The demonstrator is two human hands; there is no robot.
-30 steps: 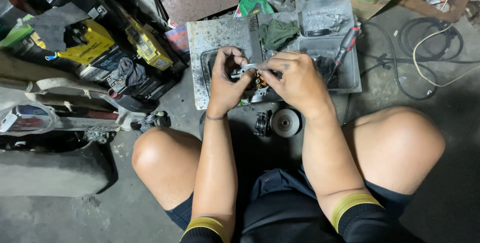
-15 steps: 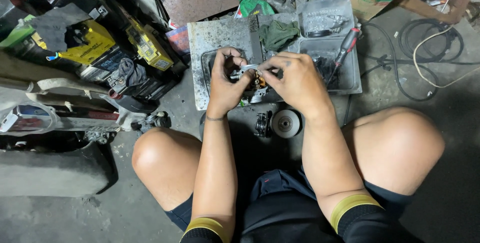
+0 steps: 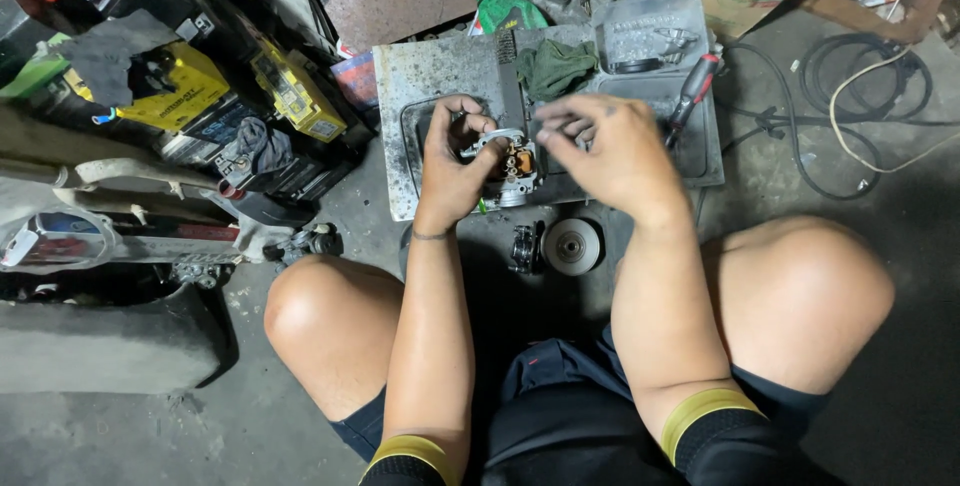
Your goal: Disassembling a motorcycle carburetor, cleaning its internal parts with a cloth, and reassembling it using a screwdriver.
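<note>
**Small engine part held over the tray, right hand lifted off it**

The person squatted on the floor with a grey metal tray [image 3: 400, 116] at twelve o'clock from the knees. The left hand [image 3: 455, 161] was wrapped around a small metal engine part [image 3: 508, 164], its grip closed on the part's left side and holding it just above the tray's front edge. The part looked opened up: a brass-coloured piece showed in its middle, so some stripping seemed done, while the body itself was in one piece and in hand, which suggested work on it was not finished.

The right hand [image 3: 610, 151] hovered at three o'clock of the part, apart from it, fingers bent and pinched narrowly together; whether they held a small screw or nothing could not be told, as the hand was blurred.

On the tray lay a green rag [image 3: 553, 66] at twelve o'clock of the part, a red-handled screwdriver [image 3: 692, 91] at two o'clock, and a clear plastic tub [image 3: 650, 41] of small parts beyond. On the floor at six o'clock of the part sat a round metal disc [image 3: 571, 245] and a dark little piece [image 3: 524, 248] beside it.

The part's underside was hidden by the left palm, and the clutter at ten o'clock was too dim to sort out
</note>
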